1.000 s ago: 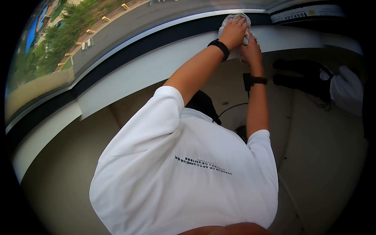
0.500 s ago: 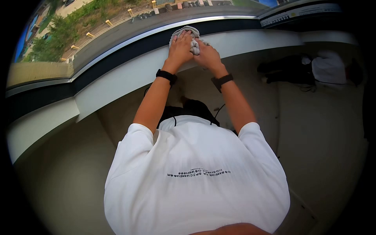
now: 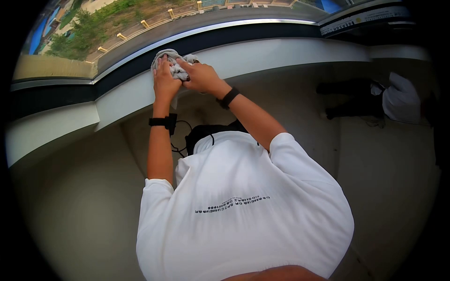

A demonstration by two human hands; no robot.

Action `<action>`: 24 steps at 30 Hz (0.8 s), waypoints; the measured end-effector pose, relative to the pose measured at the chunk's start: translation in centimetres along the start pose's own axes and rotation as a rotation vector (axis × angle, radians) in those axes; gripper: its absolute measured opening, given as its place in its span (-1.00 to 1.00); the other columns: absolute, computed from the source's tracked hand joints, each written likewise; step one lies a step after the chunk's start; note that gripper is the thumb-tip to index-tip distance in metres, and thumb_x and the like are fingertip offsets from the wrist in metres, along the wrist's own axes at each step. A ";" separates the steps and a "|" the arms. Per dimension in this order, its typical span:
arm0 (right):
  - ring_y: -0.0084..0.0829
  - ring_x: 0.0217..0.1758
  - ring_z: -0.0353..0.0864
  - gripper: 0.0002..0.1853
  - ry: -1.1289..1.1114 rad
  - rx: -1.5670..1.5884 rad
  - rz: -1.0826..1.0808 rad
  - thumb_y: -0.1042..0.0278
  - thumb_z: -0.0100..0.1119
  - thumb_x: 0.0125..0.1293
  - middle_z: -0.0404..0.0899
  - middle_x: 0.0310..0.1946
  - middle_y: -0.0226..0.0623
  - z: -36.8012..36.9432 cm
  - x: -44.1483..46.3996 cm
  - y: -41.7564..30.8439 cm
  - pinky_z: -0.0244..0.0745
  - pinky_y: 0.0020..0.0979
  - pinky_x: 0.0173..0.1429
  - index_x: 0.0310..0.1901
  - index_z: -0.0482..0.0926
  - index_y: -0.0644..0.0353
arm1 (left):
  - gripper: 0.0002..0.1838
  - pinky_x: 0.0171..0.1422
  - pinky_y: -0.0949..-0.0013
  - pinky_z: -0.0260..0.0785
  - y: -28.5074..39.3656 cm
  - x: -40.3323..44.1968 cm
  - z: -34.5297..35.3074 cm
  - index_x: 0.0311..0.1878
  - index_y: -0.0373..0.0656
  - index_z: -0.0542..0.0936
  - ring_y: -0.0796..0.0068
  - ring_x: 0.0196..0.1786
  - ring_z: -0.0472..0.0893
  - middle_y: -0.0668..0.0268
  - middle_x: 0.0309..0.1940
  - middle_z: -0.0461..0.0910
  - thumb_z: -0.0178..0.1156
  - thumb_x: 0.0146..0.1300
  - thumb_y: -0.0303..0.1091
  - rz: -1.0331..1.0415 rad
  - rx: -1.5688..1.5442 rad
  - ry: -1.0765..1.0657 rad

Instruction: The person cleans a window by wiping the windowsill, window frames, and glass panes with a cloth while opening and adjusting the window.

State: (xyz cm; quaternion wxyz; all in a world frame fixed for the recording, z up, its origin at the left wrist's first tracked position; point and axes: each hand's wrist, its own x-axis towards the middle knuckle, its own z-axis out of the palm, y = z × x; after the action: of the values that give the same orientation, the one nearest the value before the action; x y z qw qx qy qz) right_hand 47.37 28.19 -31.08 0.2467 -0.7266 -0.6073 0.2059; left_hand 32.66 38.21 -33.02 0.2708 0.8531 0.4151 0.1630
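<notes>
A grey-white cloth [image 3: 168, 55] is held bunched under both hands, across the dark window frame [image 3: 215, 39] and the edge of the white sill [image 3: 262, 55]. By the left hand [image 3: 165, 85] the cloth is covered from above, its fingers laid out nearly straight over the folds rather than closed around them. By the right hand [image 3: 202, 77], just beside it, the cloth is pressed from the other side; how tightly its fingers are closed cannot be told, as the fingertips are partly hidden in the folds. A black wristband [image 3: 159, 122] is worn below the left hand, and a dark strap [image 3: 228, 97] below the right.

Beyond the grip, the frame is edged by a silver rail [image 3: 225, 24], past which a road [image 3: 187, 25] and trees [image 3: 77, 35] are seen. Well to the right of the grip, a printed strip [image 3: 365, 19] is seen beside the window, and below it another person [image 3: 401, 100] in a white top and dark trousers. Nearer the camera than the grip, a white T-shirt [image 3: 243, 178] is worn.
</notes>
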 end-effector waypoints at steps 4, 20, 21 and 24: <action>0.09 -0.20 0.72 -0.12 -0.040 0.050 -0.039 0.08 0.37 0.17 0.67 -0.25 0.06 -2.4 -0.9 2.2 0.65 0.01 -0.07 0.57 0.27 -0.19 | -0.58 0.65 -0.23 0.04 2.8 1.2 1.7 0.08 -0.23 0.52 -0.10 0.64 0.21 0.01 0.59 0.28 0.34 0.18 -0.31 0.011 0.143 0.033; 0.12 -0.09 0.72 -0.13 0.059 0.006 0.318 0.01 0.34 0.23 0.67 -0.11 0.03 -17.2 -7.3 25.0 0.64 0.02 0.03 0.59 0.23 -0.37 | -0.41 0.65 -0.07 0.10 24.1 12.1 20.7 0.19 -0.29 0.51 -0.12 0.61 0.26 -0.08 0.54 0.30 0.36 0.00 -0.48 0.356 0.239 -0.130; 0.12 -0.08 0.73 -0.14 0.079 -0.014 0.357 0.00 0.34 0.23 0.67 -0.11 0.03 -18.0 -7.5 25.8 0.64 0.02 0.03 0.59 0.23 -0.38 | -0.40 0.65 -0.07 0.10 25.1 13.1 21.9 0.19 -0.29 0.51 -0.12 0.61 0.26 -0.09 0.54 0.30 0.37 -0.01 -0.48 0.398 0.228 -0.151; 0.13 -0.07 0.73 -0.13 0.135 -0.070 0.469 -0.03 0.33 0.24 0.68 -0.10 0.02 -19.5 -9.1 27.9 0.65 0.04 0.04 0.59 0.22 -0.39 | -0.39 0.62 -0.07 0.15 27.4 15.6 25.8 0.16 -0.31 0.51 -0.15 0.59 0.27 -0.13 0.52 0.32 0.40 -0.04 -0.45 0.545 0.199 -0.156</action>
State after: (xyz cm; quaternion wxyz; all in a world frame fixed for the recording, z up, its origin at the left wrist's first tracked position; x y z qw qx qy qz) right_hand 79.26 13.23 -32.63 0.2070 -0.8679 -0.4107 0.1875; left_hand 72.05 28.29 -36.45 0.1635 0.9654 0.1625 0.1221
